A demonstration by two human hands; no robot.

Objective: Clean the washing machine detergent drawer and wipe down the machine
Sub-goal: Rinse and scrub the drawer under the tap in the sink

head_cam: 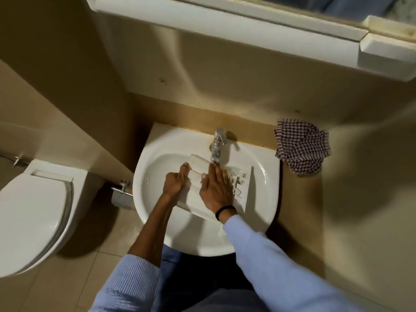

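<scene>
A white plastic detergent drawer (pixel 198 167) lies in the white sink basin (pixel 261 199), directly under the chrome tap (pixel 217 145). My left hand (pixel 175 182) grips the drawer's left edge, fingers curled round it. Flat on top of the drawer lies my right hand (pixel 217 188), its straight fingers reaching to the tap's spout. The drawer's compartments show to the right of that hand. No washing machine is in view.
A checked cloth (pixel 302 147) hangs bunched on the wall right of the sink. A white toilet (pixel 33 217) with its lid down stands at the left, with a toilet-paper holder (pixel 121 194) between it and the sink. A white cabinet (pixel 247 30) juts out overhead.
</scene>
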